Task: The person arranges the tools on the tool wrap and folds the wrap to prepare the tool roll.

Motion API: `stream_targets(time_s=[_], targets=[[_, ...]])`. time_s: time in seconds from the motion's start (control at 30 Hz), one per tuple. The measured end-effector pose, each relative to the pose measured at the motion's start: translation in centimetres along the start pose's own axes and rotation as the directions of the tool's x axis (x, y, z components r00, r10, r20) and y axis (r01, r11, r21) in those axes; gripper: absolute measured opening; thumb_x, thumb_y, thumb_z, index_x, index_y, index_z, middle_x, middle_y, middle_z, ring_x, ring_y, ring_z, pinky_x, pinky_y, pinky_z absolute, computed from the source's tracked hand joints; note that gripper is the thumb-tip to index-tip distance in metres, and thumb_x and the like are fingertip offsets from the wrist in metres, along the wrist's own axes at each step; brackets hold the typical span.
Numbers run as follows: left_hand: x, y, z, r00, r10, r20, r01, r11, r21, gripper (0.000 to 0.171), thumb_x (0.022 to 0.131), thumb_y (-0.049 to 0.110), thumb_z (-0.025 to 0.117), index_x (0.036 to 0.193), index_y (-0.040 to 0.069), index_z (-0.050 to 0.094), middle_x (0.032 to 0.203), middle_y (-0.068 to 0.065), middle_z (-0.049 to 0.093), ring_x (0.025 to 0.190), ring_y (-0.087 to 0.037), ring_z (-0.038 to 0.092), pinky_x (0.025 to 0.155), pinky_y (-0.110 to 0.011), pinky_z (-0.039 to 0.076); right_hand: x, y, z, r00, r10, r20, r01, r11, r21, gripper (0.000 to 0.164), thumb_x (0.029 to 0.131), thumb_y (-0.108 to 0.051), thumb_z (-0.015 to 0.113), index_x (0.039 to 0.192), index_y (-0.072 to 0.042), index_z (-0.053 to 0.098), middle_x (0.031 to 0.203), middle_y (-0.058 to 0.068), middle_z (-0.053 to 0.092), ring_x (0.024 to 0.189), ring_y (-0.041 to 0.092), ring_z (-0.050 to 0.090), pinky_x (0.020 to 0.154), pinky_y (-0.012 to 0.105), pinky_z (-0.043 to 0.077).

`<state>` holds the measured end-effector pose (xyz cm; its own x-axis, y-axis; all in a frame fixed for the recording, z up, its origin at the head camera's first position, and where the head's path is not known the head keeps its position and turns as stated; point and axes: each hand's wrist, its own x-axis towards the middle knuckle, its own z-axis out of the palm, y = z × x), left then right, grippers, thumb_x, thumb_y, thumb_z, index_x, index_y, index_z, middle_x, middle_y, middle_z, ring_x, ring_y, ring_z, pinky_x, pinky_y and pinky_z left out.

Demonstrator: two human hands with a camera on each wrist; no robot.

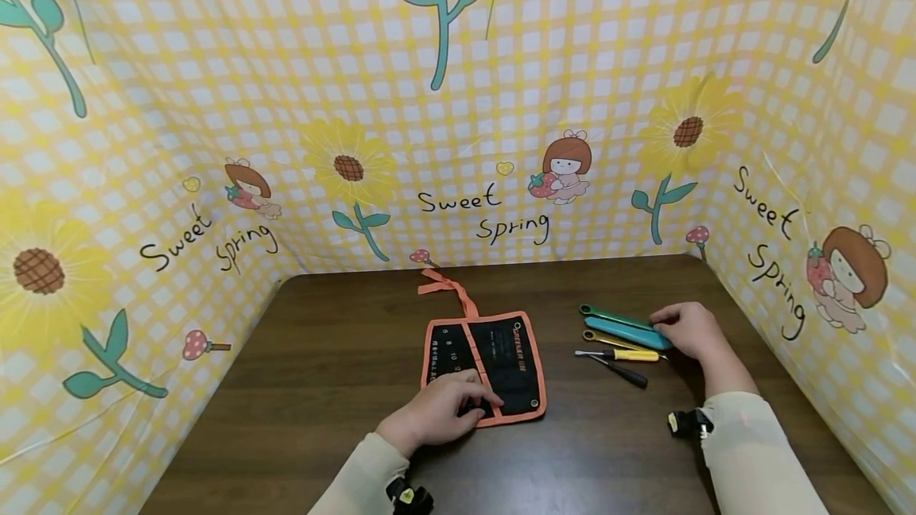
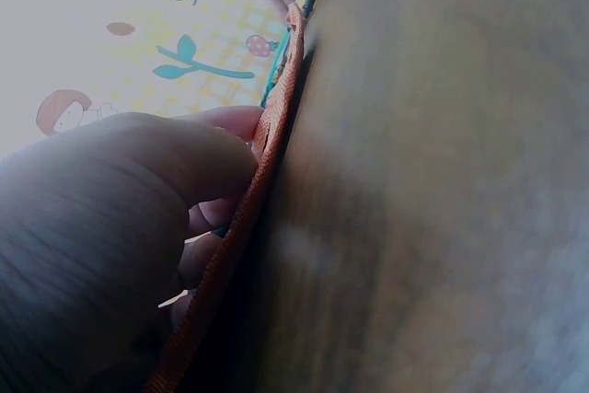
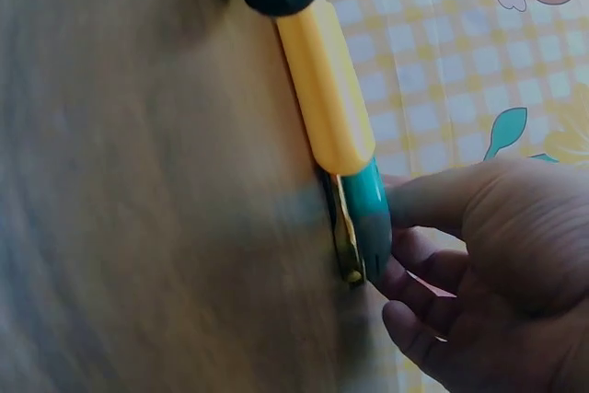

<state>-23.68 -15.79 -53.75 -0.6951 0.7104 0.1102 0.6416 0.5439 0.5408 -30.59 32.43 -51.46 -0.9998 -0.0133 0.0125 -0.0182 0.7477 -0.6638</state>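
Observation:
A black tool pouch (image 1: pixel 511 364) with orange edging lies flat on the table in the head view, an orange strap (image 1: pixel 465 300) trailing from its far side. My left hand (image 1: pixel 447 412) rests on its lower part, fingers loosely bent, index fingertip near the slanting orange band. In the left wrist view the thumb reaches the orange edging (image 2: pixel 225 255). To the right, my right hand (image 1: pixel 690 330) pinches the right end of a green wrench (image 1: pixel 615 316). Against that wrench lies a flat turquoise tool (image 1: pixel 626 333), partly covered by the thumb.
Nearer me lie a brass-coloured wrench (image 1: pixel 608 339), a yellow-handled screwdriver (image 1: pixel 633 355) and a black-handled screwdriver (image 1: pixel 630 375). Dark wood table (image 1: pixel 315 356) extends left of the pouch. Checked cloth walls (image 1: pixel 458 133) stand at the back and both sides.

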Motion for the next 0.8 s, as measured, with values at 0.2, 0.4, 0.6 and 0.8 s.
stream_targets(time_s=[0.2,0.4,0.6,0.8], targets=[[-0.03,-0.07,0.11,1.0,-0.007,0.003,0.007,1.0,-0.01,0.035,0.1,0.016,0.071,0.124,0.041,0.074,0.096,0.019,0.057,0.075,-0.002,0.051,0.066,-0.022,0.047,-0.2,0.02,-0.24,0.999,-0.006,0.035,0.007,1.0,-0.018,0.016,0.098,-0.008,0.069,0.108,0.0,0.08,0.116,0.027,0.07,0.104,0.04,0.064,0.083,0.05,0.052],[-0.02,-0.07,0.1,1.0,-0.008,0.006,0.008,1.0,-0.005,0.035,0.1,0.016,0.071,0.124,0.041,0.074,0.096,0.019,0.057,0.075,-0.002,0.051,0.066,-0.022,0.047,-0.42,-0.21,-0.61,0.997,-0.006,0.073,0.008,0.999,-0.031,0.014,0.096,-0.01,0.073,0.105,-0.002,0.081,0.115,0.026,0.071,0.104,0.039,0.063,0.084,0.051,0.052],[0.02,0.09,-0.05,1.0,-0.006,0.005,0.006,1.0,0.009,0.035,0.1,0.016,0.071,0.125,0.04,0.074,0.094,0.019,0.056,0.073,-0.003,0.05,0.066,-0.022,0.046,-0.28,-0.26,-0.58,0.995,-0.025,0.099,0.029,0.999,-0.046,0.013,0.094,-0.012,0.076,0.102,-0.005,0.082,0.111,0.021,0.074,0.104,0.039,0.064,0.087,0.054,0.051],[0.06,0.18,-0.12,1.0,-0.003,0.001,0.003,1.0,0.01,0.034,0.1,0.016,0.071,0.125,0.039,0.075,0.094,0.019,0.055,0.073,-0.003,0.05,0.066,-0.022,0.046,-0.18,-0.45,-0.4,0.992,-0.051,0.115,0.059,0.996,-0.063,0.01,0.095,-0.009,0.072,0.099,-0.002,0.08,0.095,0.011,0.074,0.087,0.027,0.064,0.076,0.043,0.051]])
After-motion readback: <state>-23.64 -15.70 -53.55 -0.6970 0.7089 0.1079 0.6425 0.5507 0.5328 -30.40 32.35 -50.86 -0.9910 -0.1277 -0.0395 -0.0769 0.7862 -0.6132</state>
